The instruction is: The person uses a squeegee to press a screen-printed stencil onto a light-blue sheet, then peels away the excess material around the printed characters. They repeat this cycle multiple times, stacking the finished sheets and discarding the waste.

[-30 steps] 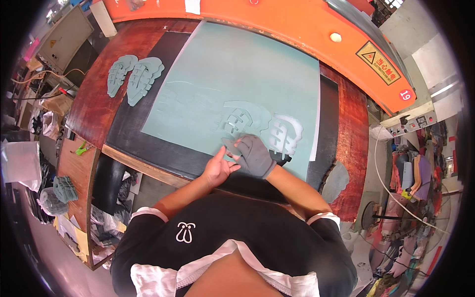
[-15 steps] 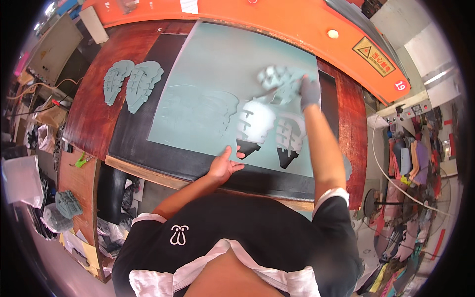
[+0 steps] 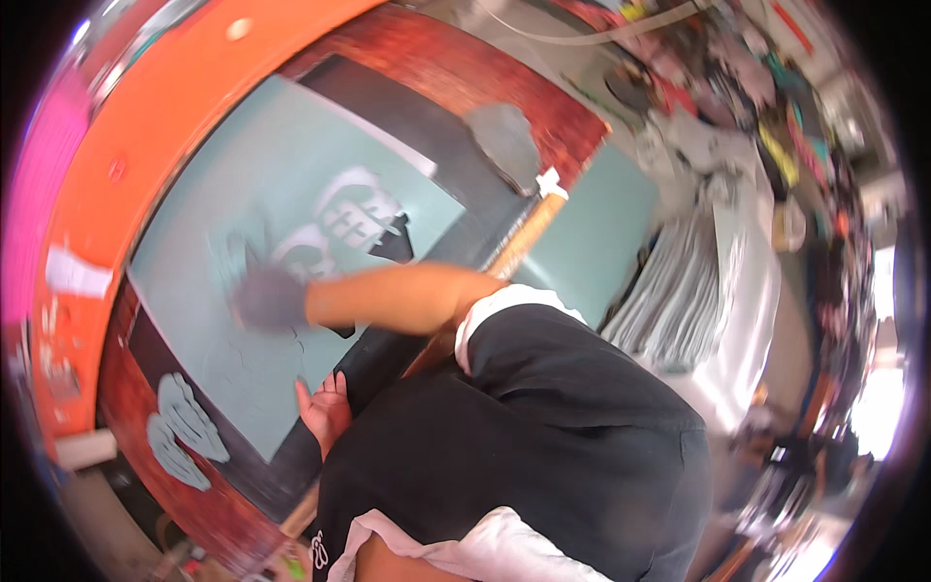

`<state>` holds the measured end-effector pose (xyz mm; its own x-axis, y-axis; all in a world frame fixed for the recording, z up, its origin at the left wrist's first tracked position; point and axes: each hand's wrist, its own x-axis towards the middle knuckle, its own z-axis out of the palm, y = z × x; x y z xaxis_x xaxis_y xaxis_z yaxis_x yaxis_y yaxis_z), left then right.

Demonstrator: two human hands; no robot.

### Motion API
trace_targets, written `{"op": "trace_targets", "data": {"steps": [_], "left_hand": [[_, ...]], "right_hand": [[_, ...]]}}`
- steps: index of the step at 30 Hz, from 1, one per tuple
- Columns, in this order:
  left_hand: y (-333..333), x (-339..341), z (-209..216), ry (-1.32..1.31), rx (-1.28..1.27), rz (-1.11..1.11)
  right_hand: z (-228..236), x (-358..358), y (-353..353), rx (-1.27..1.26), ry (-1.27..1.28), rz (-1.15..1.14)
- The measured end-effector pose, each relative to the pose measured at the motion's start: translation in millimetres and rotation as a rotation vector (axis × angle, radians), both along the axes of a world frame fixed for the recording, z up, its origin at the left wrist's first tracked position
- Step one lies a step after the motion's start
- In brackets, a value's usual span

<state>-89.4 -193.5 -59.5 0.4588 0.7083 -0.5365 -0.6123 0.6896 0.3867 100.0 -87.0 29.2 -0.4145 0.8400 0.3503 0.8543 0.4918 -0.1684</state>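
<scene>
Green sheet, hands apart

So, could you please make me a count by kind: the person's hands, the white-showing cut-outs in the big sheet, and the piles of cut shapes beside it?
Hands: 2 (bare left hand, grey-gloved right hand)
Cut-outs in the sheet: 2 (one partly hidden by the right forearm)
Piles of cut shapes: 2
Total: 6
</scene>
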Motion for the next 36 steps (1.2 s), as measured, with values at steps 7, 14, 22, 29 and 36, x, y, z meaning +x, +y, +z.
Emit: {"op": "trace_targets", "data": {"steps": [7,14,22,29,36], "left_hand": [[18.0,-21.8,-2.1,0.121,0.133,-0.172],[30.1,-37.0,-7.1,0.059,0.413,-0.341],[29.6,-35.4,-17.3,0.166,0.394,-0.279],[33.3,-41.0,-30.1,0.096,0.429,-0.349],[34.2,-45.6,-33.2,0.17,0.434,-0.377]], "right_hand": [[-55.0,-28.0,-67.6,0.156,0.274,0.119],[-44.5,-31.8,-92.2,-0.048,0.161,0.065],[-44.3,-31.9,-88.4,-0.023,0.143,0.066],[-49.4,-31.9,-87.6,-0.013,0.159,0.09],[-41.5,-34.0,-84.2,-0.045,0.096,0.087]]}}
